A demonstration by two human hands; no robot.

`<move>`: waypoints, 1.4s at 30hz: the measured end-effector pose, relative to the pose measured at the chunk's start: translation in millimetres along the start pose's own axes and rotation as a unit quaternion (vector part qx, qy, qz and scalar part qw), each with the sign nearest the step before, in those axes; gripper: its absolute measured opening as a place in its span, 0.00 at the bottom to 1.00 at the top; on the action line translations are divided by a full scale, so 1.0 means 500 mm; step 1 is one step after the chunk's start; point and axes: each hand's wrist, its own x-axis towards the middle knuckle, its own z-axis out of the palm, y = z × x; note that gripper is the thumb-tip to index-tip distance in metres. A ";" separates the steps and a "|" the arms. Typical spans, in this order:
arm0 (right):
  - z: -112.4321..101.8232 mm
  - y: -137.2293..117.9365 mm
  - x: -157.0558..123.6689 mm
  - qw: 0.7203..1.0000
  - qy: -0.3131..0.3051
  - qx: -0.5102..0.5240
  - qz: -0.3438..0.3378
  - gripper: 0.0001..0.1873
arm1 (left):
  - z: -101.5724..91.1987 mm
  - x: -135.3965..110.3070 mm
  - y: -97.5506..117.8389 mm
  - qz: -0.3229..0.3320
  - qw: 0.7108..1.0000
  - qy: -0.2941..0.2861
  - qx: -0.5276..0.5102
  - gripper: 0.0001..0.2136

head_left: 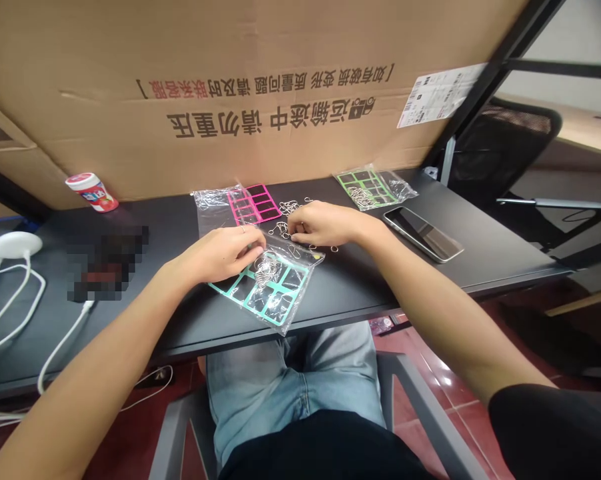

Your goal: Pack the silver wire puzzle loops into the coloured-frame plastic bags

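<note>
A clear plastic bag with a teal grid card [270, 283] and small metal rings inside lies at the front of the dark desk [480, 257]. My left hand [220, 253] curls over the bag's upper left edge and pinches it. My right hand [318, 223] sits just behind the bag's mouth with fingers bent together over a loose pile of small metal rings [288, 210]. What the fingertips hold is too small to name.
A pink grid card on a clear bag [253, 203] lies behind my hands. A green grid card in a bag [373, 188] and a phone [423, 233] lie to the right. A red-and-white canister [91, 191], white cables [10, 300] and a cardboard wall [260, 87] stand left and behind.
</note>
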 end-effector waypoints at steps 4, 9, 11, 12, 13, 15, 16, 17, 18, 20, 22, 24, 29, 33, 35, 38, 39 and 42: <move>0.006 0.012 0.001 0.997 0.053 -0.041 0.046 0.07 | 0.000 -0.002 0.000 -0.004 1.000 0.000 0.001 0.10; 0.010 0.036 -0.002 0.991 0.068 -0.067 0.091 0.13 | 0.000 -0.003 -0.001 -0.005 1.000 0.000 -0.002 0.10; 0.011 0.044 0.000 0.993 0.062 -0.056 0.088 0.12 | 0.000 -0.002 -0.001 -0.005 1.000 -0.001 -0.004 0.10; 0.012 0.046 0.001 0.993 0.062 -0.051 0.085 0.12 | 0.000 -0.002 -0.001 -0.004 1.000 -0.001 -0.006 0.10; 0.012 0.047 0.003 0.993 0.064 -0.048 0.082 0.12 | 0.000 -0.002 -0.001 -0.004 1.000 -0.002 -0.007 0.10; 0.014 0.047 0.005 0.993 0.069 -0.048 0.083 0.13 | -0.001 -0.002 -0.001 -0.003 1.000 -0.002 -0.009 0.10; 0.014 0.045 0.006 0.992 0.073 -0.049 0.086 0.14 | -0.001 -0.001 -0.001 -0.003 1.000 -0.001 -0.008 0.10; 0.015 0.044 0.006 0.992 0.076 -0.051 0.092 0.15 | -0.001 -0.002 -0.001 -0.003 1.000 0.001 -0.006 0.10; 0.015 0.042 0.005 0.991 0.077 -0.052 0.097 0.16 | 0.000 -0.002 -0.001 -0.003 1.000 0.002 -0.005 0.10; 0.015 0.039 0.003 0.990 0.078 -0.058 0.100 0.14 | 0.001 -0.002 -0.001 -0.003 1.000 0.002 -0.006 0.10; 0.016 0.035 0.000 0.990 0.077 -0.065 0.093 0.12 | 0.002 -0.002 -0.001 -0.004 1.000 0.002 -0.007 0.10; 0.017 0.031 0.000 0.991 0.076 -0.070 0.085 0.12 | 0.003 -0.003 -0.001 -0.005 1.000 0.002 -0.007 0.10; 0.020 0.024 0.005 0.991 0.064 -0.077 0.092 0.05 | 0.004 -0.004 -0.001 -0.007 1.000 0.001 -0.007 0.10; 0.016 0.021 0.004 0.986 0.107 -0.080 0.098 0.07 | 0.002 -0.005 0.000 -0.006 1.000 0.004 -0.007 0.09; 0.014 0.021 0.003 0.983 0.145 -0.063 0.095 0.06 | 0.001 -0.004 0.001 -0.007 1.000 0.003 -0.009 0.09; 0.012 0.020 0.005 0.975 0.201 -0.010 0.095 0.06 | -0.001 -0.005 0.003 -0.010 1.000 0.000 -0.008 0.09; 0.013 0.019 0.006 0.971 0.216 0.011 0.098 0.07 | -0.001 -0.005 0.004 -0.012 1.000 0.000 -0.008 0.09; 0.013 0.011 0.008 0.962 0.244 0.074 0.100 0.08 | -0.002 -0.006 0.004 -0.017 1.000 0.006 -0.012 0.09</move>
